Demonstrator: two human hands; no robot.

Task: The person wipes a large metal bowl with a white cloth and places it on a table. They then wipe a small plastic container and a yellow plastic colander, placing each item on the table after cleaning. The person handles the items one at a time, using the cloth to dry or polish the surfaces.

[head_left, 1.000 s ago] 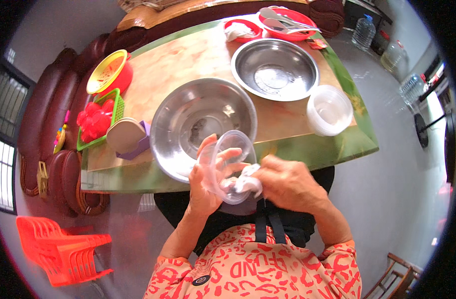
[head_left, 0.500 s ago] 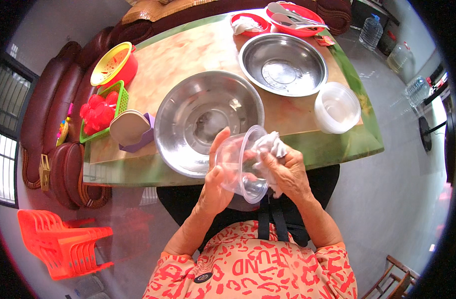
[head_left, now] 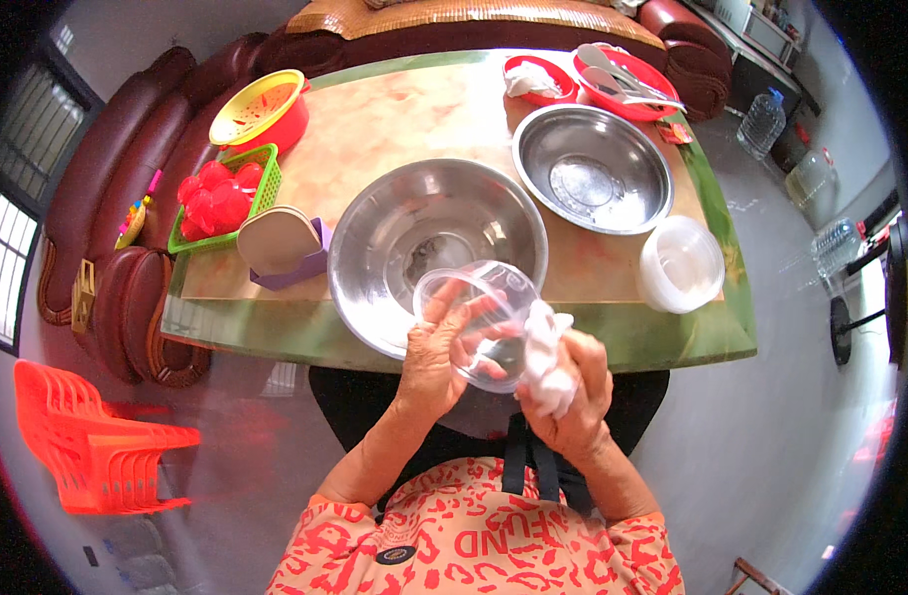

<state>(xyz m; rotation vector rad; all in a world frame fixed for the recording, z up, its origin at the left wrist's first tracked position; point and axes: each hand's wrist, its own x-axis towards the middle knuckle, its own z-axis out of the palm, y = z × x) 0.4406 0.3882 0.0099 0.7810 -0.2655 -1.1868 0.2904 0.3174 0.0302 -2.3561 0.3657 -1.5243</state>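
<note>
Head view, only one.

Left hand (head_left: 436,359) holds a clear plastic container (head_left: 479,319) at the near table edge, fingers curled round its left wall, thumb side under it. Container is tipped, mouth facing up and far-left toward the camera, long axis running from near-right base to far-left rim. It looks empty.

Right hand (head_left: 573,382) is closed on a white cloth (head_left: 545,355), bunched in the fist, and presses it against the container's right outer wall. So the cloth sits directly right of the container, touching it; the container lies left of the right-hand fingers. Both hands are on it, left bears the weight.

Containers on the green-edged table (head_left: 632,337):
- large steel bowl (head_left: 414,233), just beyond the held container, partly behind it. No contents that I can make out beyond reflections.
- second steel bowl (head_left: 591,169), far right, empty, wet sheen in the bottom.
- stack of clear plastic containers (head_left: 680,263), right, near edge, nested.
- green basket (head_left: 226,196), left, holding red pieces; kind unclear.
- yellow colander in a red bowl (head_left: 261,104), far left.
- red tray (head_left: 627,79), far right, with metal utensils.
- small red dish (head_left: 535,79) with something white in it.
- purple holder with a beige lid (head_left: 281,243), left of the large bowl.

Orange plastic chairs (head_left: 92,446) stacked on the floor, near left.
</note>
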